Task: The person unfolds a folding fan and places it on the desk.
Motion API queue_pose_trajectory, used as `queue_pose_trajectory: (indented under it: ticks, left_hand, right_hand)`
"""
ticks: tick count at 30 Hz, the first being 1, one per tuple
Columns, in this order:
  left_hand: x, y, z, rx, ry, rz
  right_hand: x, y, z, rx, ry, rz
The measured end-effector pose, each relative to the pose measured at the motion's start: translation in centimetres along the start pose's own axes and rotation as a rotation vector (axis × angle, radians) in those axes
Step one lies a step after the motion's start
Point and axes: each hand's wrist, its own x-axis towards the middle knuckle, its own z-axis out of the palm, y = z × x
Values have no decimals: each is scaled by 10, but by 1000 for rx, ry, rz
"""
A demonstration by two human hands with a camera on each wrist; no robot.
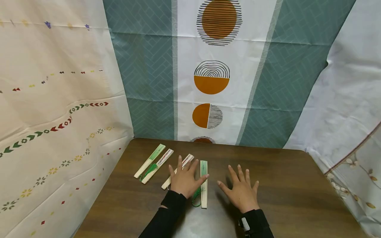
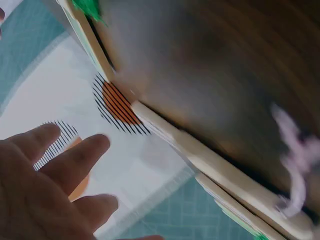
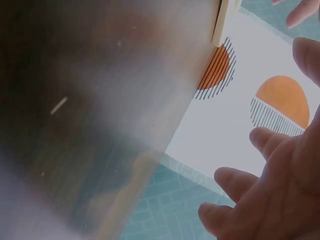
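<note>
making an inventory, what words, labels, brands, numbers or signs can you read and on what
No readable text.
Two slim cream wooden folding fans with white strips: reddish marks, too small to read.
Two slim cream wooden folding fans with green strips: any marks too small or faint.
Teal-and-white hanging cloth: printed circles and stripes, no words visible.

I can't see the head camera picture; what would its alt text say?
A person's left hand and right hand hover, spread wide, over a brown table. Four folded fans lie on its left half; patterned cloth hangs behind.
</note>
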Motion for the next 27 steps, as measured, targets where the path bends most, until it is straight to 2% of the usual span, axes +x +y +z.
queue_pose_trajectory:
  ticks: [9, 11, 14, 18, 21, 23, 24, 25, 27]
  left_hand:
    - [5, 28, 14, 153, -226, 0]
    - [5, 33, 17, 189, -252, 8]
    - [3, 38, 21, 219, -254, 33]
    - [-4, 44, 31, 261, -162, 117]
    - [-7, 44, 52, 301, 0, 207]
    - [-7, 40, 72, 310, 127, 269]
    - [-8, 39, 78, 308, 168, 286]
    - [-9, 38, 84, 297, 198, 296]
    - [-10, 37, 89, 274, 205, 302]
  right_hand:
    - [0, 6, -1, -14, -13, 7]
    - [0, 7, -1, -9, -15, 9]
    - [1, 8, 0, -10, -24, 10]
    - [1, 8, 2, -12, -25, 13]
    - [1, 7, 2, -14, -18, 8]
    - [1, 6, 2, -15, -23, 7]
    - [0, 6, 2, -16, -20, 4]
    - [0, 5, 2, -13, -16, 0]
    - [0, 5, 3, -9, -14, -3]
